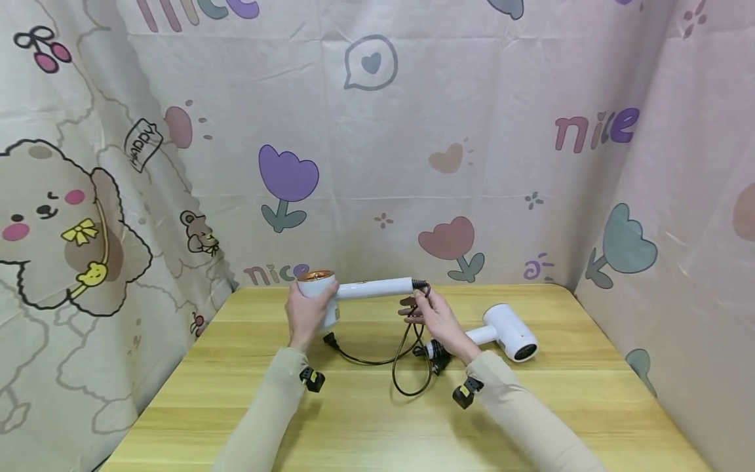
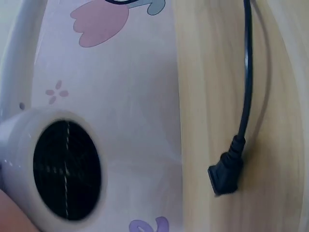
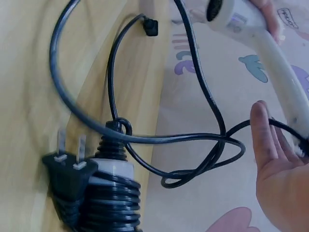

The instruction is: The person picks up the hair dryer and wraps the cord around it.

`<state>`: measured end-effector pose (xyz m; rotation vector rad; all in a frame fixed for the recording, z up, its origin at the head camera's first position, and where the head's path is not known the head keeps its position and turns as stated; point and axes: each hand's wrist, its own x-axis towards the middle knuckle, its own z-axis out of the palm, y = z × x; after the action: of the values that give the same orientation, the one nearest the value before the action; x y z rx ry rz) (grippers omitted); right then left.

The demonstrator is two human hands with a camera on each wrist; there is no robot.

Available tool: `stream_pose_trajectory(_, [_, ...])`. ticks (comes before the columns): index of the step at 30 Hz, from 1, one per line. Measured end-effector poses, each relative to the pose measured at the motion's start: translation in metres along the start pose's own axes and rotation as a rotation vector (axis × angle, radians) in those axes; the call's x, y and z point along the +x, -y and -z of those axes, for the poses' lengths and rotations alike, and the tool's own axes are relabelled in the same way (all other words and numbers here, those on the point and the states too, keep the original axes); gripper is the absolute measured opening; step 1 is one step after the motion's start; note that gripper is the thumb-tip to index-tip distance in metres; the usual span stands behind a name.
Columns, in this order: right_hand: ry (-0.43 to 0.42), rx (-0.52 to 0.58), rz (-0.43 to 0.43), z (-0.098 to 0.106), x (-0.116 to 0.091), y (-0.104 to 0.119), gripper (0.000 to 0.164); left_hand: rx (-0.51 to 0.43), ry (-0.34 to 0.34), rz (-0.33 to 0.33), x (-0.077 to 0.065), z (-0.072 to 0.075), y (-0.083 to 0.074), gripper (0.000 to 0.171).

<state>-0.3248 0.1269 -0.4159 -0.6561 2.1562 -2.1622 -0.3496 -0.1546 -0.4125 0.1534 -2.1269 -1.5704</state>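
Note:
A white hair dryer (image 1: 377, 287) is held up over the table, its handle pointing right and its copper-coloured end facing up. My left hand (image 1: 305, 313) grips it round the head; the dark round grille (image 2: 67, 169) at the other end shows in the left wrist view. By the cord end of the handle, my right hand (image 1: 438, 321) holds the black power cord (image 3: 207, 87), which runs past its fingers (image 3: 262, 137). The cord hangs in loose, crossing loops, and its plug (image 2: 226, 174) lies to the left on the tabletop.
A second white hair dryer (image 1: 512, 331) lies on the wooden table (image 1: 248, 406) at the right, partly behind my right hand. Its black cord (image 3: 111, 208) is wound round its handle, with a two-pin plug (image 3: 70, 176) beside it. A patterned curtain (image 1: 366, 131) surrounds the table.

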Motion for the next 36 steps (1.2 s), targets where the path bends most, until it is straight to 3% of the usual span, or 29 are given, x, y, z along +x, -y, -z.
stream_pose_trajectory(4, [-0.037,0.138,-0.06,0.005,0.0,0.0,0.044,-0.084,0.041,-0.127,-0.007,-0.006,0.0,0.088])
stream_pose_trajectory(9, [-0.023,0.333,-0.117,0.01,0.003,0.0,0.055,-0.159,0.029,-0.247,-0.015,-0.01,-0.001,0.084])
stream_pose_trajectory(12, [0.018,0.419,-0.125,0.014,0.003,0.001,0.053,-0.191,0.064,-0.27,-0.018,-0.008,-0.005,0.082])
stream_pose_trajectory(16, [0.056,0.442,-0.141,0.02,0.0,0.003,0.049,-0.213,0.166,-0.269,-0.025,0.0,-0.016,0.082])
stream_pose_trajectory(20, [0.039,0.311,-0.159,0.017,0.001,0.008,0.055,-0.255,0.177,-0.203,-0.023,0.003,-0.013,0.077])
stream_pose_trajectory(24, [0.009,0.062,-0.157,0.016,0.002,0.009,0.057,-0.306,0.087,-0.098,-0.014,0.004,0.003,0.074])
stream_pose_trajectory(27, [0.04,-0.155,-0.102,0.022,0.0,0.004,0.048,-0.312,0.016,-0.059,-0.009,0.009,0.01,0.073])
stream_pose_trajectory(30, [0.053,-0.328,0.016,0.029,-0.002,-0.002,0.038,-0.324,-0.006,-0.021,-0.005,0.012,0.012,0.07])
stream_pose_trajectory(33, [0.019,-0.375,0.123,0.032,-0.002,-0.003,0.034,-0.331,0.036,0.011,-0.004,0.011,0.012,0.071])
stream_pose_trajectory(36, [0.021,-0.346,0.159,0.029,0.0,0.0,0.035,-0.293,0.062,0.008,-0.005,0.007,0.011,0.075])
